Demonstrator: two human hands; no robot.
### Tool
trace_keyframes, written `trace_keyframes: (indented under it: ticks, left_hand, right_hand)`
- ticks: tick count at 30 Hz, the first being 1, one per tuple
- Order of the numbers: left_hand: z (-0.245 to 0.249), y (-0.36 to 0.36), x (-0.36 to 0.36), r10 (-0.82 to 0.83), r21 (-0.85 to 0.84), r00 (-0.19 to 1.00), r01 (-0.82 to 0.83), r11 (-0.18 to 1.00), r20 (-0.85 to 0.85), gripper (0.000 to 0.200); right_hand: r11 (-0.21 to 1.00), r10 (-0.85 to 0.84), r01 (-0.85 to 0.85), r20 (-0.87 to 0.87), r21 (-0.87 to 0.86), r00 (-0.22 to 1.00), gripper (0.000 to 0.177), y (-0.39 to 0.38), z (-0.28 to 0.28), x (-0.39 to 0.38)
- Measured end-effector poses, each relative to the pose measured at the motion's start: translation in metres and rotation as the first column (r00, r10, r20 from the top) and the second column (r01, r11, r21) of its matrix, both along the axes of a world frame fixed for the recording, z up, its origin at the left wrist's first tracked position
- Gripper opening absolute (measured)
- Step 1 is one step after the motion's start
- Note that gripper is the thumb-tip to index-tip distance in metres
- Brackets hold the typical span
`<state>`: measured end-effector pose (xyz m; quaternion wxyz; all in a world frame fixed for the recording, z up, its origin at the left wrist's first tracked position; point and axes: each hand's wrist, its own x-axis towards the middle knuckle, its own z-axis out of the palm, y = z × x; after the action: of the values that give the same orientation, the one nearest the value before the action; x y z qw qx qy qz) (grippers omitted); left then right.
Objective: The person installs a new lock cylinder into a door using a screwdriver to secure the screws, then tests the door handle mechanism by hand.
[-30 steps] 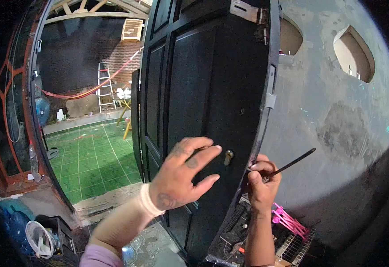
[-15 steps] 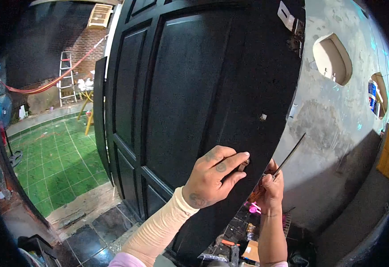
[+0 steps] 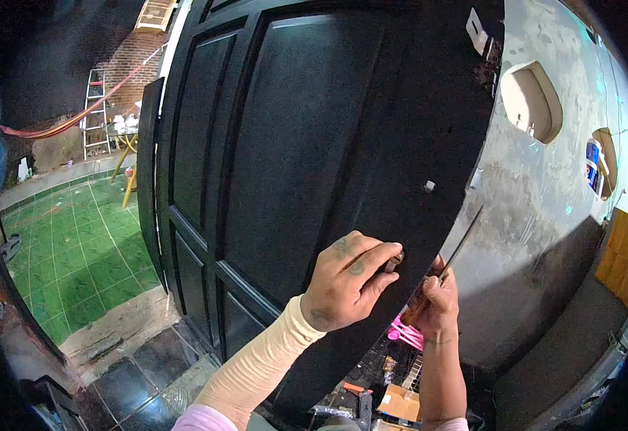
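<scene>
A black panelled door (image 3: 296,136) fills the middle of the view. My left hand (image 3: 357,279), in a cream sleeve, pinches a small metal cylinder (image 3: 394,261) against the door face near its right edge. Beyond that edge, my right hand (image 3: 437,298) is closed around the handle of a long thin metal tool (image 3: 462,243), whose shaft points up and right. A small pale square piece (image 3: 429,187) sits on the door above my left hand. Metal hardware (image 3: 487,61) is at the door's upper right edge.
A grey wall (image 3: 522,179) with niches stands right of the door. On the floor below are a cardboard piece (image 3: 400,403), pink items (image 3: 404,333) and tools. Green tiles (image 3: 77,251), a ladder (image 3: 96,118) and a hammock (image 3: 66,128) appear at left.
The view has shifted slightly, so the background at left and right appears further left. Both hands keep their grips, and the tool's shaft stands a little closer to the door edge.
</scene>
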<state>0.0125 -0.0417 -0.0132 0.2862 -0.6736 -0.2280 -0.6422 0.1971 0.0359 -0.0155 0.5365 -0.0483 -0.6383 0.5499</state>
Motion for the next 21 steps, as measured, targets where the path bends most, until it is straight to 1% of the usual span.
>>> trace_keyframes:
  ticks: [1, 3, 5, 7, 11, 14, 17, 20, 21]
  left_hand:
    - [0.000, 0.000, 0.001, -0.005, -0.010, 1.000, 0.005, 1.000, 0.003, 0.044]
    - [-0.002, -0.002, 0.002, -0.010, -0.040, 1.000, 0.010, 0.999, 0.015, 0.044]
    - [-0.001, -0.006, 0.004, -0.010, -0.077, 0.999, 0.012, 0.997, 0.032, 0.044]
    - [0.001, -0.007, 0.006, 0.020, -0.054, 0.999, -0.018, 0.998, 0.032, 0.044]
    - [-0.001, -0.009, 0.010, 0.067, -0.028, 0.996, -0.066, 0.997, 0.065, 0.042]
    - [-0.002, -0.010, 0.014, 0.087, -0.025, 0.992, -0.085, 0.996, 0.088, 0.041]
    - [-0.003, -0.009, 0.013, 0.122, -0.020, 0.990, -0.121, 0.992, 0.072, 0.042]
    - [-0.004, -0.007, 0.017, 0.145, -0.030, 0.986, -0.143, 0.989, 0.083, 0.043]
    - [-0.004, -0.007, 0.019, 0.147, -0.040, 0.985, -0.144, 0.989, 0.092, 0.043]
  right_hand:
    - [1.000, 0.006, -0.006, 0.007, -0.002, 1.000, 0.078, 0.000, 0.001, 0.001]
    - [0.999, 0.048, -0.048, 0.077, -0.013, 0.996, 0.078, 0.000, 0.004, 0.006]
    - [0.998, 0.070, -0.070, 0.084, -0.003, 0.994, 0.074, -0.001, 0.006, 0.008]
    - [0.996, 0.094, -0.093, 0.082, -0.009, 0.992, 0.072, -0.002, 0.006, 0.008]
    - [0.998, 0.062, -0.064, 0.071, 0.021, 0.996, 0.076, -0.002, 0.005, 0.009]
    - [0.991, 0.120, -0.126, 0.121, 0.040, 0.985, 0.077, -0.002, 0.010, 0.010]
    - [0.997, 0.076, -0.076, 0.039, -0.003, 0.996, 0.088, -0.008, 0.010, 0.003]
    - [0.997, 0.033, -0.037, 0.055, 0.065, 0.998, 0.071, -0.007, 0.005, 0.004]
    - [0.998, 0.020, -0.021, 0.024, 0.060, 1.000, 0.067, -0.008, 0.003, 0.003]
